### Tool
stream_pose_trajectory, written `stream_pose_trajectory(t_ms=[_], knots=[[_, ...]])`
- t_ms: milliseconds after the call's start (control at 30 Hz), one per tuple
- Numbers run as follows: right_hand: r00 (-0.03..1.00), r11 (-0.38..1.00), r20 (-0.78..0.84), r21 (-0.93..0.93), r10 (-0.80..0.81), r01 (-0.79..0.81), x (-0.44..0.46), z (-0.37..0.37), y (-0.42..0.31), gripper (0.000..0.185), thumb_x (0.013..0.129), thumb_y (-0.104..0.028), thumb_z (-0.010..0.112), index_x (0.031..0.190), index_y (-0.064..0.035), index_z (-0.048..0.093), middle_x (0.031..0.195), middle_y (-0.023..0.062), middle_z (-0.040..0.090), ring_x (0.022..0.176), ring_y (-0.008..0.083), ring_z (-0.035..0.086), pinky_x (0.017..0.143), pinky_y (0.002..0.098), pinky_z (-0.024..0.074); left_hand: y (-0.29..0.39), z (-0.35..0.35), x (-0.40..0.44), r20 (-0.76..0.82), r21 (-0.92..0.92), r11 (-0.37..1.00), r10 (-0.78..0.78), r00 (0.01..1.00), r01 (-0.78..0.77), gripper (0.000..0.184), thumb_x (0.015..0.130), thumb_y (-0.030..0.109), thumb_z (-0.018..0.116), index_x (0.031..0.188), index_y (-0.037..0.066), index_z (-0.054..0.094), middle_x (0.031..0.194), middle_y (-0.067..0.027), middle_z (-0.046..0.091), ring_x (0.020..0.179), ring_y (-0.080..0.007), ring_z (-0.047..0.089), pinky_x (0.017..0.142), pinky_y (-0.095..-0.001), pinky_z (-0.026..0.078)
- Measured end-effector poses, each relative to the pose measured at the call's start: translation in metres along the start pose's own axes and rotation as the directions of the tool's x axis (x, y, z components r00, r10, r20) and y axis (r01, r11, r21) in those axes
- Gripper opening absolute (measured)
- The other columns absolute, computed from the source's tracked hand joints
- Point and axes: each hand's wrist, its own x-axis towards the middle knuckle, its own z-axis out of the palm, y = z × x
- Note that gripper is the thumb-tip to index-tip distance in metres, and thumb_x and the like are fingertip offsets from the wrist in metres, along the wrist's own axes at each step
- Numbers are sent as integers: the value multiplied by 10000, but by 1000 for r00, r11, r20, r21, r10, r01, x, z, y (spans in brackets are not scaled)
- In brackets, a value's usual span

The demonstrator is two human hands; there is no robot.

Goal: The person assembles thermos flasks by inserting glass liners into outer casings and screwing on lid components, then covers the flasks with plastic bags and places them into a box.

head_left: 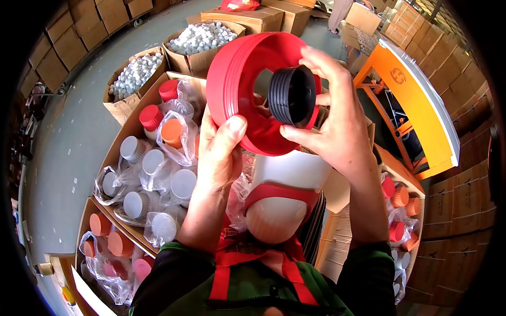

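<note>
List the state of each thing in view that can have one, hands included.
Left hand: closed on the red ring.
Right hand: curled around the red ring's right side.
Red ring: held up, hollow.
Black threaded piece: open end showing.
Bottles: capped, many bagged.
Bottle carton: open, filled.
Rear carton: open, heaped with small white pieces.

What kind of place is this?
Perhaps a warehouse or factory packing area: stacked cardboard boxes, open cartons full of small white pieces, and many bagged, lidded containers suggest it.
</note>
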Motion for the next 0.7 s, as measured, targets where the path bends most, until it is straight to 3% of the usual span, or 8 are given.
stream_pose_trajectory(t_ms=[67,100,300,367,500,567,700], knots=[[992,971,12,-204,-122,122,4,3,-1,711,550,-110,810,1188,-112,496,1150,116,474,993,289,566,827,378,498,0,3,-2,-45,9,1000,23,999,-23,566,814,201,648,1275,0,388,1166,-130,554,1072,-210,552,940,-351,439],[996,966,66,-244,-66,80,2,4,-3,754,540,-126,821,1212,-105,479,1155,119,461,980,290,575,806,368,513,0,4,-2,-36,10,999,32,999,-32,578,812,199,653,1282,2,381,1182,-128,542,1085,-209,541,950,-352,429],[993,947,49,-301,-104,114,4,18,3,736,541,-137,825,1192,-93,486,1158,132,444,959,300,586,772,365,527,0,5,-5,-83,60,997,53,995,-48,617,804,194,666,1304,3,360,1227,-118,513,1119,-205,514,972,-349,406],[998,975,54,-215,-40,51,4,20,5,729,533,-74,800,1205,-84,519,1186,144,462,1043,319,546,827,371,507,-4,4,-3,-95,78,995,74,993,-67,623,803,193,667,1307,0,355,1230,-119,512,1124,-206,513,973,-349,405],[973,977,222,-211,67,-19,3,16,-5,860,560,-88,804,1320,-97,402,1264,190,383,1118,373,492,921,409,453,-2,-1,2,-100,98,992,93,991,-84,633,797,203,678,1307,0,362,1198,-115,531,1069,-190,538,941,-330,429],[964,989,266,-134,-23,61,0,15,3,827,620,-24,753,1353,-109,380,1285,198,353,1178,379,437,949,407,424,1,-4,-2,-134,78,996,49,990,-39,630,793,193,684,1302,-3,369,1200,-112,534,1076,-185,538,941,-324,428],[963,996,270,-84,-3,27,1,18,9,777,618,-39,762,1319,-102,433,1283,189,364,1139,360,478,932,398,429,3,-4,-8,-143,124,991,67,987,-50,620,787,181,693,1292,-4,383,1189,-105,539,1063,-179,542,936,-317,430]])
